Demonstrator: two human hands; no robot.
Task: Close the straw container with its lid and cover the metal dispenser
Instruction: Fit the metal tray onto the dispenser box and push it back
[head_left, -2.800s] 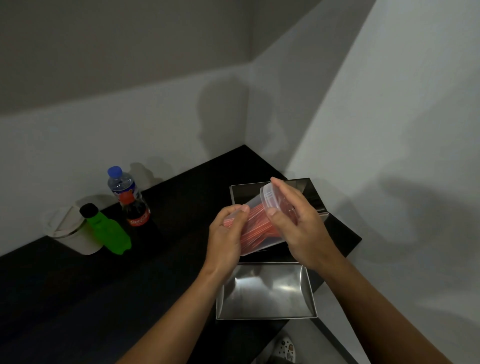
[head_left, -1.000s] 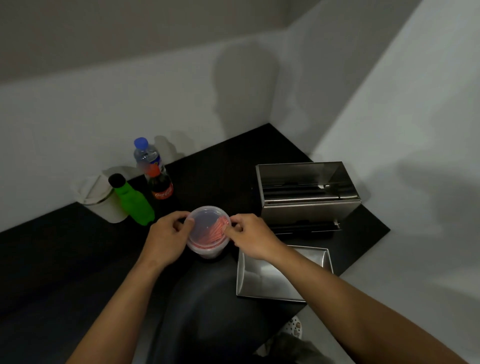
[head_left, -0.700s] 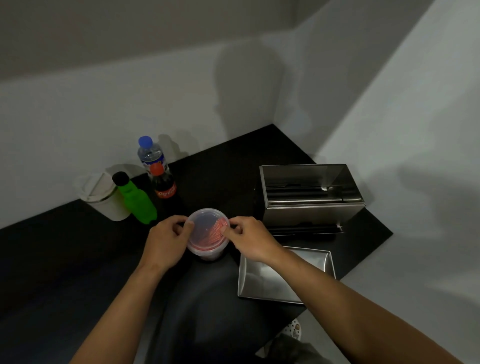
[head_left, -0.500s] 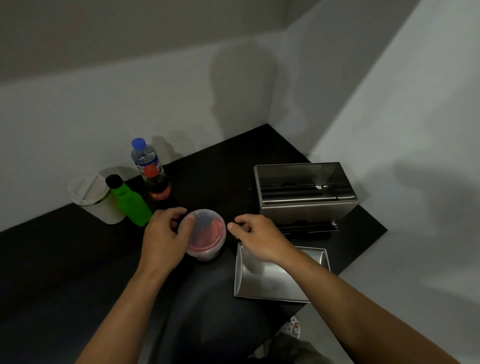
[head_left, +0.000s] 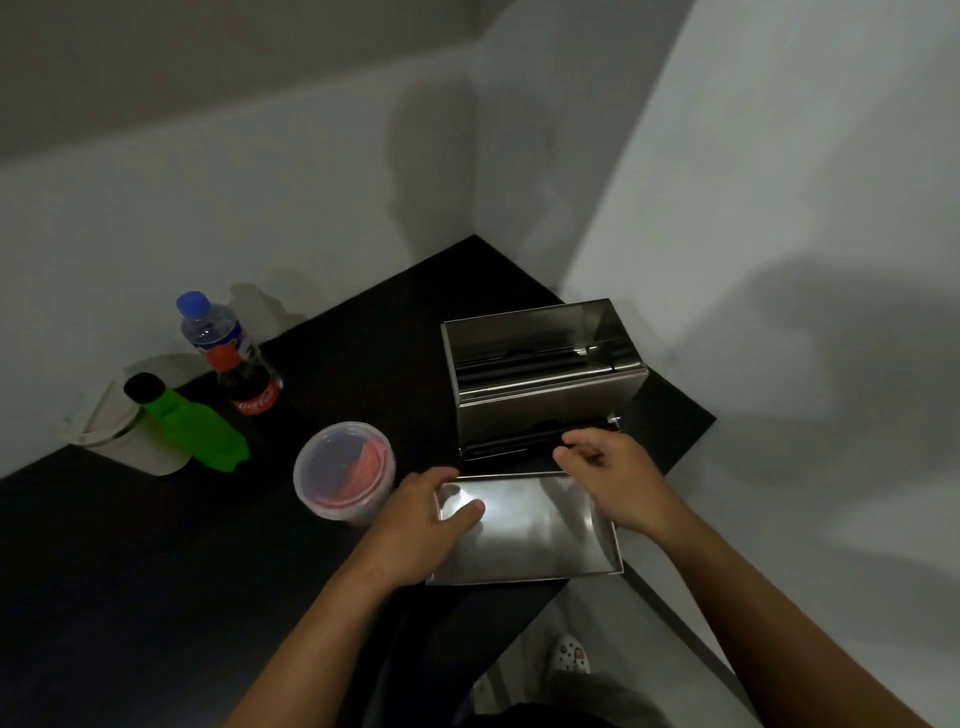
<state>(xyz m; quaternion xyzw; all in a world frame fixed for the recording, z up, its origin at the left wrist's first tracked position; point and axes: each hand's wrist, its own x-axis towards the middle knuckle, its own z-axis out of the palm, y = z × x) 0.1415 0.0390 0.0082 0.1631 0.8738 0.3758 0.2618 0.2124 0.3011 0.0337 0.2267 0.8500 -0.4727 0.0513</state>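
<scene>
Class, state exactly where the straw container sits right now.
In the head view the lidded straw container stands on the black counter, just left of the left hand, with the green bottle further left.

Lidded straw container (head_left: 343, 472) upright on counter; metal dispenser (head_left: 543, 374) open-topped; steel cover (head_left: 524, 527) lying before it.

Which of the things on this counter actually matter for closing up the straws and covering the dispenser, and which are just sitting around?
Part of the job:
- round clear plastic tub of red straws, lid on
- open stainless steel dispenser box
- flat steel cover, with left hand and right hand on it

Just lying about:
- blue-capped water bottle
- red-capped cola bottle
- green bottle
- white lidded cup
</scene>
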